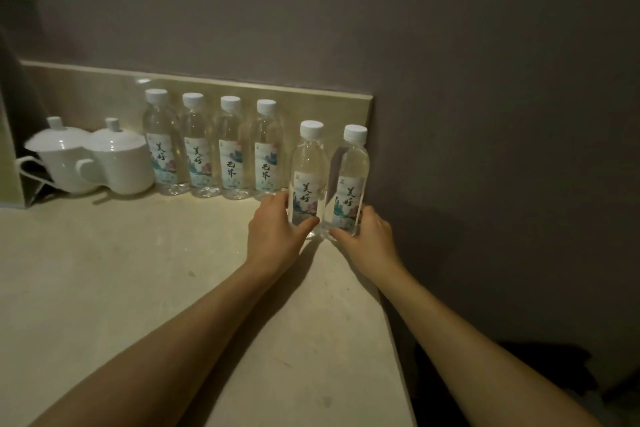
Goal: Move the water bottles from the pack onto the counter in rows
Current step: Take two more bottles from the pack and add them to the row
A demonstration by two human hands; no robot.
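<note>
Several clear water bottles with white caps stand in a row (212, 149) along the beige backsplash on the counter (121, 270). Two more bottles stand upright side by side in front of that row, near the counter's right end. My left hand (275, 229) grips the base of the left bottle (308, 177). Around the base of the right bottle (350, 184) my right hand (367, 236) is curled. Both bottles appear to rest on the counter. The pack is not in view.
Two white lidded cups (93, 159) stand at the row's left end. A grey wall (485, 114) rises right of the counter. The counter's right edge (394, 340) drops into a dark gap. A tan panel stands at far left.
</note>
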